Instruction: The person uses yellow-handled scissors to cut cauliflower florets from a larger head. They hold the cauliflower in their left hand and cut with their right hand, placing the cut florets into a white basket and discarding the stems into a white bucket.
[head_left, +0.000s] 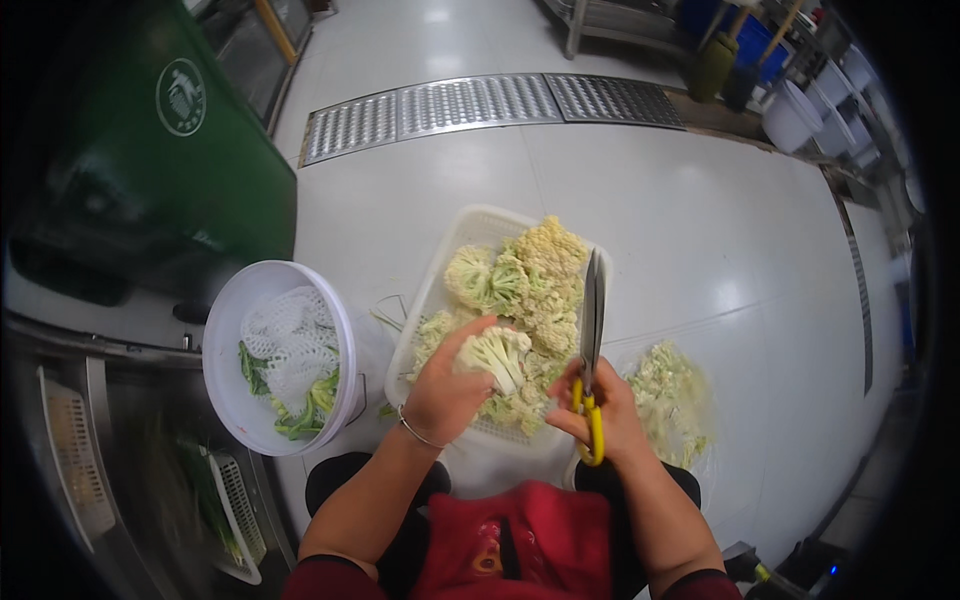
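Observation:
My left hand (448, 390) grips a cut cauliflower floret (496, 355), its pale stems turned towards the right. In my right hand (611, 411) is a pair of scissors (591, 330) with yellow handles, its blades pointing away from me and close together. Both hands are over a white plastic basket (425, 307) on the floor. Several cauliflower pieces (551, 255) fill much of the basket, some of them yellowish. Beside my right forearm lies a clear plastic bag (670, 405) with more cauliflower pieces in it.
A white bucket (217, 352) at the left holds white foam netting (292, 337) and green leaves (307, 416). Behind it stands a green bin (172, 172). Metal drain covers (480, 105) cross the tiled floor ahead. Pale buckets (791, 116) stand at the far right.

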